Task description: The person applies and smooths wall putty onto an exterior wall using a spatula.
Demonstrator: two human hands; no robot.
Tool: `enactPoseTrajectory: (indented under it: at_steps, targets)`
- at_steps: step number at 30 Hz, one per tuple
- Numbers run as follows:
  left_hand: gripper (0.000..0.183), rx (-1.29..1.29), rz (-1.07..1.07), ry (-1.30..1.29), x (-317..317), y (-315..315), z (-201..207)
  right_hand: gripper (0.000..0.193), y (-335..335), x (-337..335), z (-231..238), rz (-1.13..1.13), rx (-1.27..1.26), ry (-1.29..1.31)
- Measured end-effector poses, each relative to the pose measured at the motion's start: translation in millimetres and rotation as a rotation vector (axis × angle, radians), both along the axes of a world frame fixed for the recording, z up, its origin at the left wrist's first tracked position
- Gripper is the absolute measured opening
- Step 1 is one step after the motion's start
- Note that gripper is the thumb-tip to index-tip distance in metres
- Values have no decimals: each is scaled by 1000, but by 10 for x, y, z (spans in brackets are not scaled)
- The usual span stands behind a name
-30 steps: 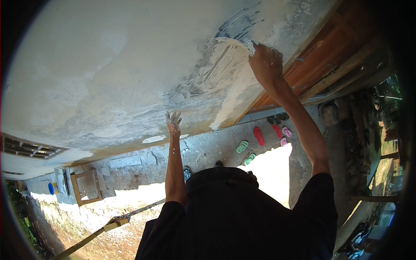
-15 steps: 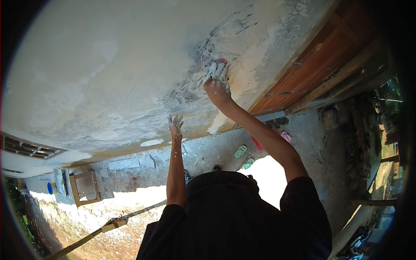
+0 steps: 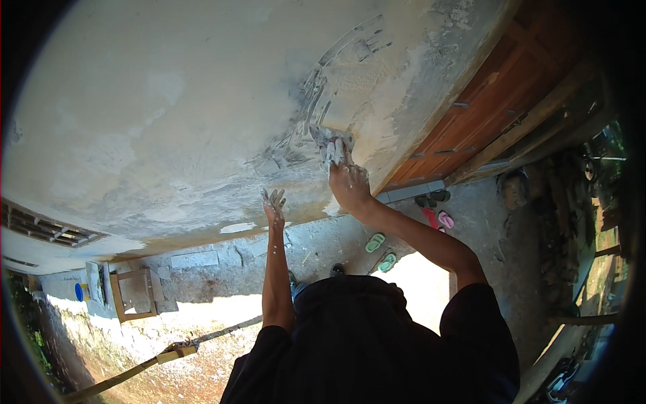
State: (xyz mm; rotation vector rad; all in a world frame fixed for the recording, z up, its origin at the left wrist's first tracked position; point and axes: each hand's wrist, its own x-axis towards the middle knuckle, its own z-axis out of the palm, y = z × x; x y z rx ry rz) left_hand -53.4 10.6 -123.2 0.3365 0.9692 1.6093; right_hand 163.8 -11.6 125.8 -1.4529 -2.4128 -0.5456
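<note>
My right hand (image 3: 348, 180), smeared with white paste, grips a flat putty scraper (image 3: 324, 134). The scraper's wide blade lies against the wall (image 3: 195, 87), below curved grey streaks in the pale coating. Most of its grip is hidden under my fingers. Lower and to the left, my left hand (image 3: 274, 204) is raised close to the wall with its fingers spread and coated in paste. Nothing shows in it, and I cannot tell whether it touches the wall.
On the right is a brown wooden door (image 3: 464, 118). Green sandals (image 3: 375, 242) and pink sandals (image 3: 445, 219) lie on the concrete floor (image 3: 202, 276). A wooden frame (image 3: 120, 296) leans near a blue bucket (image 3: 79, 292) at left. A vent grille (image 3: 47, 225) sits in the wall.
My right hand has drawn the scraper down the wall toward me, and more of the blade shows. My left hand has stayed almost in place, fingers still spread.
</note>
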Motion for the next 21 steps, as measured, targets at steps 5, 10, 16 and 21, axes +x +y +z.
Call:
enactPoseTrajectory:
  at_steps: [5,10,16,21]
  targets:
    - [73,16,-3,4,42,-58,25,30,240,231,909,-147,77,227]
    - [73,31,-3,3,127,-35,49,25,761,24,591,-138,377,-94]
    - [72,12,4,7,189,-46,45,23,649,-243,-328,-5,375,-154]
    - [70,-22,19,-4,122,-15,67,27,257,-111,-254,35,97,87]
